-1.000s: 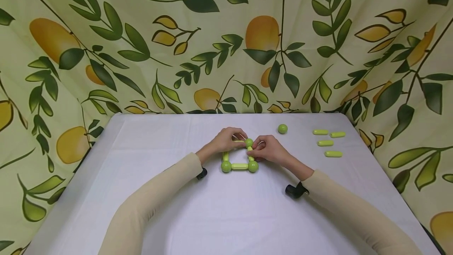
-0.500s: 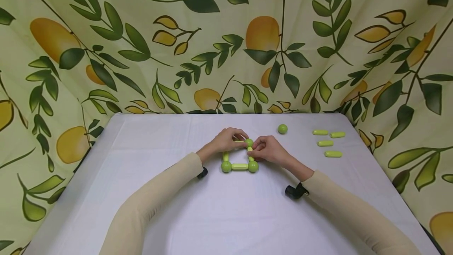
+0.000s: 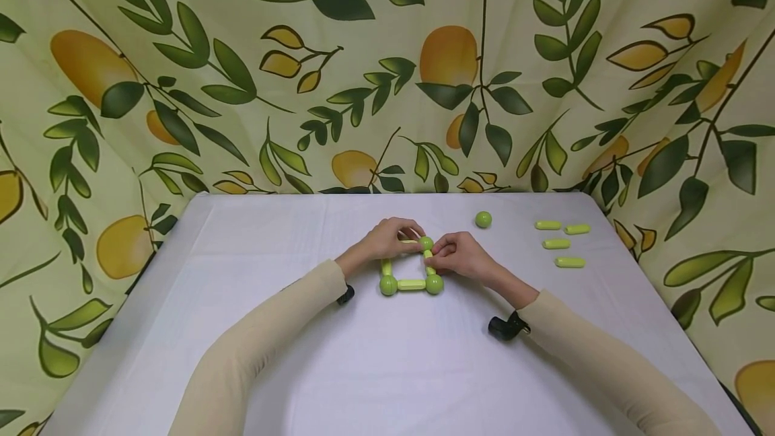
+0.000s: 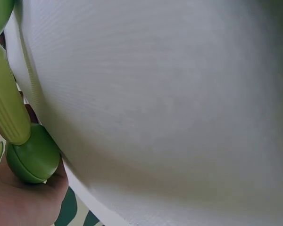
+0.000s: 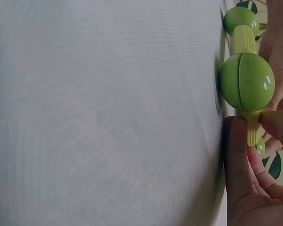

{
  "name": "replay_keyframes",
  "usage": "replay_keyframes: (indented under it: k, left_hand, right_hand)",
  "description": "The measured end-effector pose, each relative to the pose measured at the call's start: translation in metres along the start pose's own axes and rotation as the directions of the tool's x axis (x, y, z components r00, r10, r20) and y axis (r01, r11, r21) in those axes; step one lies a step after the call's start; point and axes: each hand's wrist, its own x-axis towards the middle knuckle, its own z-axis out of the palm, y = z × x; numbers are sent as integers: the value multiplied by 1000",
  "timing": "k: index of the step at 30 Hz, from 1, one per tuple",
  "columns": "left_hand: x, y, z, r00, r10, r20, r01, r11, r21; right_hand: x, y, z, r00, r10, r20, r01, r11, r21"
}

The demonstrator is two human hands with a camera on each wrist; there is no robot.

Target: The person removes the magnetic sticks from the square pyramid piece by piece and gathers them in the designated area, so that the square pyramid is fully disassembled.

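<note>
Green balls and yellow-green sticks are joined into a four-sided frame on the table. My left hand point(image 3: 387, 239) covers its far left corner in the head view. The left wrist view shows that hand gripping a green ball point(image 4: 34, 157), with a ribbed stick point(image 4: 8, 96) running from it. Between thumb and fingers, my right hand point(image 3: 461, 256) pinches the right-side stick point(image 5: 253, 126). Beyond those fingers sits the far right ball point(image 3: 426, 243). The near left ball point(image 3: 388, 285) and near right ball point(image 3: 434, 284) are joined by the near stick point(image 3: 412, 284).
A loose green ball point(image 3: 483, 219) lies behind the right hand. Several loose sticks point(image 3: 556, 244) lie at the table's right rear. The table point(image 3: 387, 369) has a white cloth, and a leaf-and-fruit patterned curtain point(image 3: 357, 99) hangs around its back and sides.
The near edge of the frame has shifted very slightly to the right. Both hands keep their hold in nearly the same place.
</note>
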Motion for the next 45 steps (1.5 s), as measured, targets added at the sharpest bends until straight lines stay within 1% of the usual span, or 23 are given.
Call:
replay_keyframes:
  k: [4, 13, 18, 24, 26, 30, 35, 40, 45]
  left_hand:
    - [0, 0, 0, 1000, 2, -3, -2, 1000, -3]
    - [1, -2, 0, 998, 58, 5, -57, 998, -37]
    - [1, -4, 0, 998, 69, 5, -69, 997, -47]
    - [2, -5, 0, 995, 95, 20, -93, 994, -53]
    - [2, -5, -1, 995, 101, 20, -100, 994, -48]
    - [1, -5, -2, 995, 95, 18, -94, 994, -50]
    - [1, -3, -2, 996, 89, 22, -88, 995, -54]
    - [1, -4, -1, 995, 93, 21, -91, 994, -51]
    - [1, -6, -1, 994, 105, 12, -104, 993, -56]
  right_hand:
    - [1, 1, 0, 1000, -5, 9, 5, 1000, 20]
    - [-1, 0, -1, 1000, 1, 19, -2, 999, 48]
    - [-2, 0, -1, 999, -39, 30, 38, 999, 33]
    - [-4, 5, -6, 995, -88, 42, 85, 994, 72]
    - [-4, 6, -8, 995, -97, 35, 94, 992, 81]
    - [-6, 7, -15, 994, -110, 19, 108, 990, 92]
    - [-12, 11, -27, 992, -122, -21, 123, 988, 94]
    - [-23, 19, -43, 992, -115, -55, 119, 989, 84]
    - [-38, 29, -61, 992, -102, -79, 107, 992, 63]
